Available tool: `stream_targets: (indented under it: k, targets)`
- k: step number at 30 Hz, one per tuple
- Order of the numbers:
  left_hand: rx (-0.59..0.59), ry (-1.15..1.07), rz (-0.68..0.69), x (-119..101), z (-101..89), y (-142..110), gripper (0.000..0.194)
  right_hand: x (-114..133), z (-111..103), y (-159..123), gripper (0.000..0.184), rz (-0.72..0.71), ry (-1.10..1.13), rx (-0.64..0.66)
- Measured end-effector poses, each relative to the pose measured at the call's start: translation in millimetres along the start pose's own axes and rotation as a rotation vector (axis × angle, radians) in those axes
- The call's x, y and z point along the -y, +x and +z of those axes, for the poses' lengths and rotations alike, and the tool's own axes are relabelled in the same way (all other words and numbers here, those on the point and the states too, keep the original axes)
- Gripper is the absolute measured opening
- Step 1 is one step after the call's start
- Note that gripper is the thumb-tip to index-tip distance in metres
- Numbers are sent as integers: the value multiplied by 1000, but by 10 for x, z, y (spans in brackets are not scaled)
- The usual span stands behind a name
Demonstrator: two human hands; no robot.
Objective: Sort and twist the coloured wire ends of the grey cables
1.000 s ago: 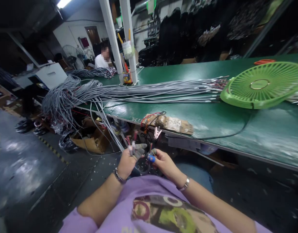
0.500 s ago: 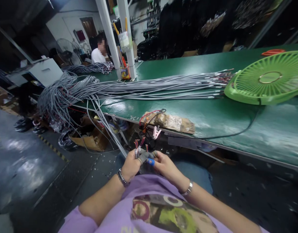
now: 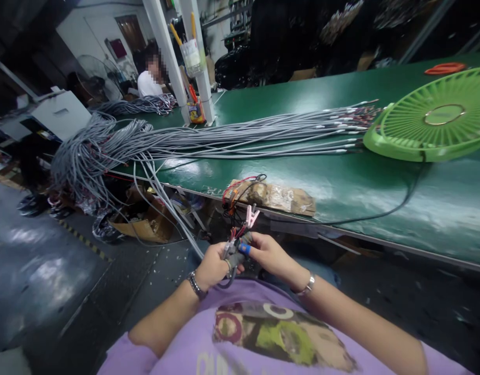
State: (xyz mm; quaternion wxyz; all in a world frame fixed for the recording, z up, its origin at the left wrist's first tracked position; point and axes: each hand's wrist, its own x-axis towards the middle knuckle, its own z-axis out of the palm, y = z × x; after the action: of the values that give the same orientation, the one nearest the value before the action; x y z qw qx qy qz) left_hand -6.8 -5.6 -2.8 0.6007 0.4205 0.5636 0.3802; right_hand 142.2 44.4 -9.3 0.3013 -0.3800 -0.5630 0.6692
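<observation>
My left hand [image 3: 214,266] is closed around the ends of several grey cables [image 3: 185,229], held low in front of my lap. Thin coloured wires [image 3: 235,233] fan out of the cable ends above my fingers. Close beside it, my right hand [image 3: 265,252] pinches at the same cable ends; a blue wrap [image 3: 245,248] covers its thumb, and dark finger covers show on both hands. What exactly the right fingertips grip is partly hidden. Just above the wires hangs a pink clip [image 3: 251,216], near the table's edge.
A long bundle of grey cables [image 3: 224,136] lies across the green table [image 3: 263,172]. On the right stands a green fan [image 3: 439,114], its cord trailing forward. A taped wooden block [image 3: 282,199] sits at the edge. Behind the white posts [image 3: 167,57] sits a person [image 3: 149,80].
The coloured wires have been gathered closer together and tilted right, near the pink clip. My right hand has shifted slightly up. A cable loop now shows below my left hand.
</observation>
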Motion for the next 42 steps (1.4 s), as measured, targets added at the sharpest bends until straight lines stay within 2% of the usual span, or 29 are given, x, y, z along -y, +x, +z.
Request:
stream_targets:
  k: [4, 11, 18, 26, 29, 32, 42]
  targets:
    - [-1, 11, -6, -1, -19, 22, 36, 46, 2, 3, 30, -18, -21, -37]
    - [-221, -236, 22, 17, 37, 36, 45, 17, 19, 2, 39, 78, 182, -66]
    - [-342, -292, 24, 28, 82, 55, 48, -61, 31, 0, 41, 15, 215, -98]
    - [-294, -184, 64, 28, 64, 33, 46, 142, 52, -3, 38, -5, 165, -15]
    - [-244, -184, 59, 44, 63, 30, 45, 210, 85, 29, 40, 40, 210, 79]
    - [-222, -191, 41, 52, 74, 29, 44, 186, 122, 54, 40, 65, 261, 127]
    - [-247, -196, 11, 50, 68, 22, 43, 41, 175, 39, 39, 43, 378, 103]
